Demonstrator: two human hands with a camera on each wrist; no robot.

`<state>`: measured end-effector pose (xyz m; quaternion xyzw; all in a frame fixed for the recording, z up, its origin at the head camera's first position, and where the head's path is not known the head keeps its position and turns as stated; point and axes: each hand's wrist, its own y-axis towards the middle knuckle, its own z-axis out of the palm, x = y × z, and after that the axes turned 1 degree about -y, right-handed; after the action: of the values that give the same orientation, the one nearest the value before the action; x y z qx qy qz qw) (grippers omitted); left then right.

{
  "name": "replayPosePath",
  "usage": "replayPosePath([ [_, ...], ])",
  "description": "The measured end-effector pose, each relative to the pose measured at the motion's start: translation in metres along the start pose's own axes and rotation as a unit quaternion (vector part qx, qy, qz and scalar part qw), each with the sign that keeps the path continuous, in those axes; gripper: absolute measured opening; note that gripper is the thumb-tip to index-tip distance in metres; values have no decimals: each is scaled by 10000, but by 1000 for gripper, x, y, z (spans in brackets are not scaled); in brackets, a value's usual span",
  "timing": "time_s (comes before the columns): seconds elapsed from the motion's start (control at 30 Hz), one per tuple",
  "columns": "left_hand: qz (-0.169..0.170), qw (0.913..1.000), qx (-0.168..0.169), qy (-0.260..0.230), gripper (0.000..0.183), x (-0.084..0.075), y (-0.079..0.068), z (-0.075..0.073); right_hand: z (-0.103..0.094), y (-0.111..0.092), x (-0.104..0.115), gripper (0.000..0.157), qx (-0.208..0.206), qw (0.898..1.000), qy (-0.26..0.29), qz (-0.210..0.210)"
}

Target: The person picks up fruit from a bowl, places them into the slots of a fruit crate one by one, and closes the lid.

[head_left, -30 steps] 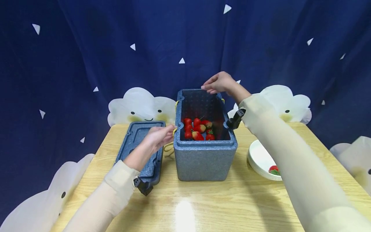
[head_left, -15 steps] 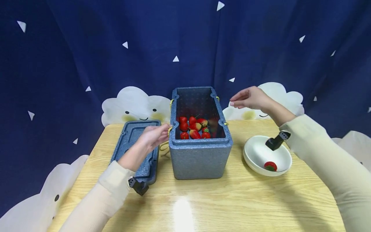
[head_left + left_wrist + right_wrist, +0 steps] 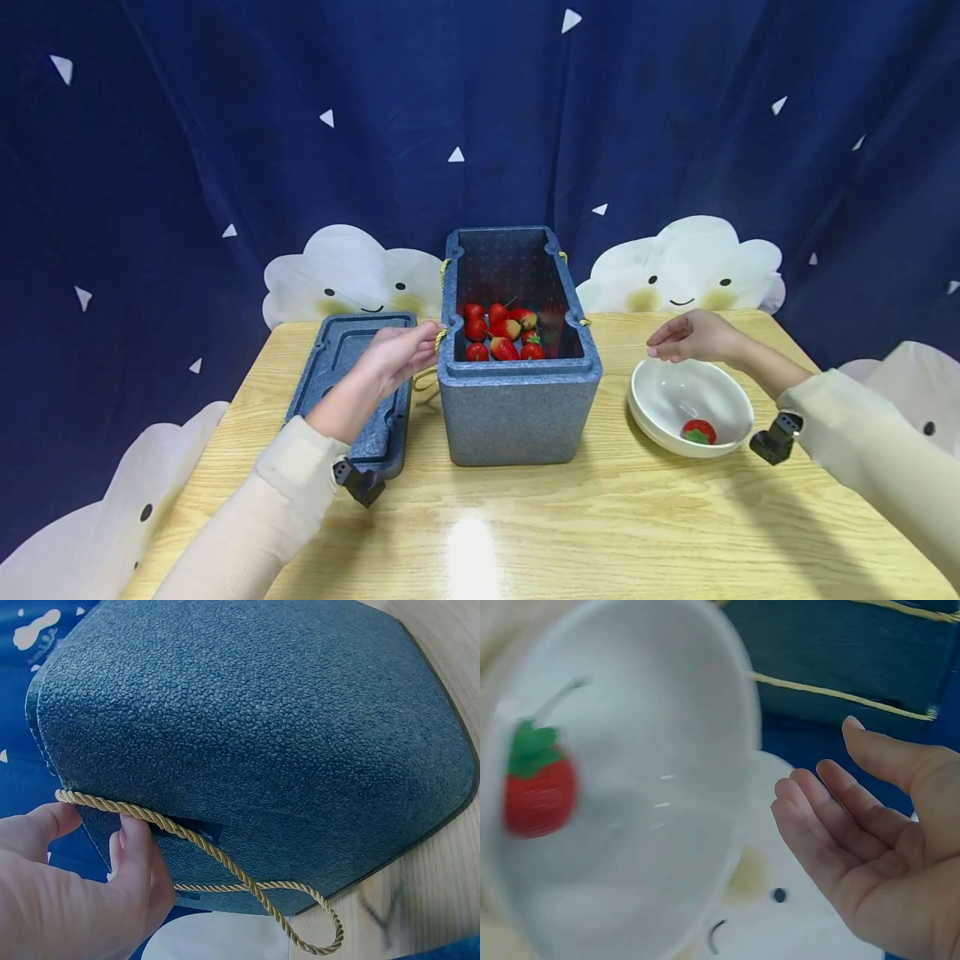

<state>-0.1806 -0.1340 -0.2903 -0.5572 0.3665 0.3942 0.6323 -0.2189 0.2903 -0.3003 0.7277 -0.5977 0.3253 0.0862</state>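
Note:
Several strawberries lie in the near part of a tall blue-grey foam box, which stands uncovered. My left hand grips its left rim, beside a yellow rope cord. In the left wrist view the thumb meets the box's edge, and the fingers reach under the rope along the outer wall. Over the far rim of a white bowl, my right hand hovers with loosely bent fingers and nothing in them. One strawberry with a green leafy top rests in that bowl.
The box's lid lies on the wooden table, left of the box and partly behind my left hand. A dark blue curtain with white triangles and clouds hangs behind the table.
My right hand has moved right and down, from above the box's far rim to the bowl. The head view has shifted slightly. My left hand keeps its place on the box.

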Motion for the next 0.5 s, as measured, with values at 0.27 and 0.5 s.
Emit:
replayPosePath([
  [0.27,49,10000,-3,-36,48,0,0,0,21,-12,-26,29,461,9954,-841,54],
  [0.5,12,10000,42,-66,48,0,0,0,24,-22,-34,18,883,9891,-1149,254],
])
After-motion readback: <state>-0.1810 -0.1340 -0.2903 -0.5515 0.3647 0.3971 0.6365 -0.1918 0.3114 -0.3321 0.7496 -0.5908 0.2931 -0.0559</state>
